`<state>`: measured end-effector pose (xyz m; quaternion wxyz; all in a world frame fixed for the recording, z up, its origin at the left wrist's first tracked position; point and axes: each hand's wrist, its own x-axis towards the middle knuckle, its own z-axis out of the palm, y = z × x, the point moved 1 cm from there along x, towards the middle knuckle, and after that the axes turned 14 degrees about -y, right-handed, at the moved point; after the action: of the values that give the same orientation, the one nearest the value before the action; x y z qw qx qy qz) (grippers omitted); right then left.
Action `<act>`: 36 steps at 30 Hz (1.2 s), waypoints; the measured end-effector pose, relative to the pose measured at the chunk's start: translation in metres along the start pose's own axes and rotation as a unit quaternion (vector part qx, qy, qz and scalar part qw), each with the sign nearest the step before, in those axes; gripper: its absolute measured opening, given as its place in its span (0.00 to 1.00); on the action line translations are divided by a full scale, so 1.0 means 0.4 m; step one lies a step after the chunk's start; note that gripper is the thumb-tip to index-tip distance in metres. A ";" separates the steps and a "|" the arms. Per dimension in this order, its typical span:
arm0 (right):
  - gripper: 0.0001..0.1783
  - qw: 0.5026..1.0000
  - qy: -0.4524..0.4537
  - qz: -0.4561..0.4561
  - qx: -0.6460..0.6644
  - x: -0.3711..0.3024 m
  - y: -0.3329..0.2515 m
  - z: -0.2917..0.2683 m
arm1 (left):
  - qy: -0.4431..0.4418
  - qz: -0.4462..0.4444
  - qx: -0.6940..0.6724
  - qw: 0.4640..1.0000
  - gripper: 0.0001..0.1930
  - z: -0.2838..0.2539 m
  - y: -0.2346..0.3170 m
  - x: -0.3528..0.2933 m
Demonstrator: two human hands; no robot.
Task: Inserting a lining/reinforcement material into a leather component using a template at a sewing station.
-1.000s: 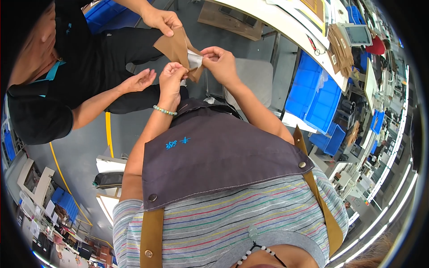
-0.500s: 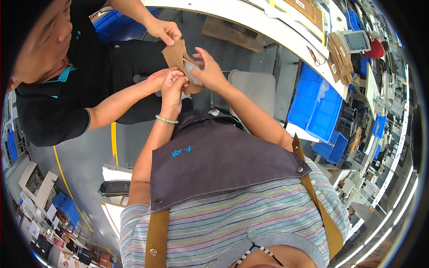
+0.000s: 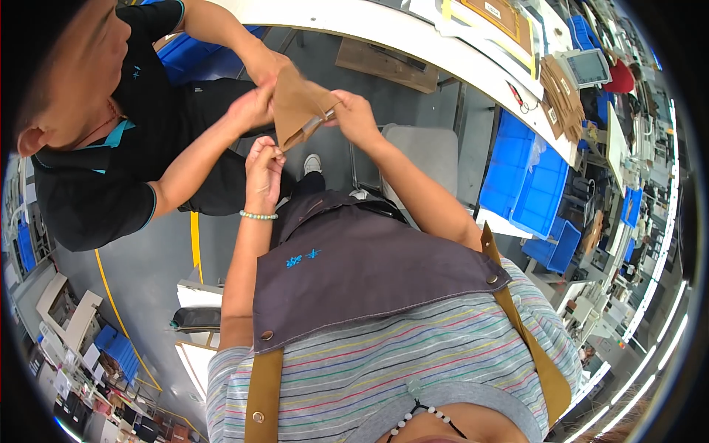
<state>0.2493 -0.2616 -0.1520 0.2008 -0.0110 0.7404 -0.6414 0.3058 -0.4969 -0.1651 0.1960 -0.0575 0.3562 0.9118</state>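
A tan-brown folded piece, like a flat pouch of leather or stiff cloth, is held up between me and a co-worker. A narrow pale strip shows along its lower open edge. My right hand pinches its right corner between thumb and fingers. With fingers curled, my left hand is closed at the lower corner, where the fingertips meet the edge. The co-worker's near hand grips the left side, and the co-worker's far hand is at the top, partly hidden by the piece.
A long white table curves behind the piece, bearing red-handled snippers and a stack of brown pieces. Blue bins stand right of a grey chair. The co-worker sits close at the left.
My right hand, open before, has closed on the piece's right corner. My left hand has moved down and left. The piece has turned, and the co-worker's hands have come closer together.
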 end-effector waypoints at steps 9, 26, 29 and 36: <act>0.17 0.970 0.243 0.010 0.025 -0.066 0.027 -0.270 | 0.021 0.019 0.178 0.984 0.06 0.020 0.022 -0.011; 0.19 0.941 -0.001 0.039 -0.336 -0.386 -0.023 -0.314 | -0.169 -0.088 0.404 0.895 0.21 0.323 -0.337 0.112; 0.17 1.000 -0.001 0.005 -0.023 -0.455 0.069 -0.421 | -0.118 -0.156 0.203 0.959 0.21 0.299 -0.322 0.096; 0.16 0.951 0.145 -0.036 0.270 -0.522 0.216 -0.415 | -0.092 -0.137 -0.015 0.986 0.18 0.308 -0.390 0.023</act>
<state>0.4103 -0.0323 -0.1592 0.0640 0.1102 0.5594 -0.8190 0.3637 -0.3067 -0.1740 0.3498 -0.0249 0.3118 0.8831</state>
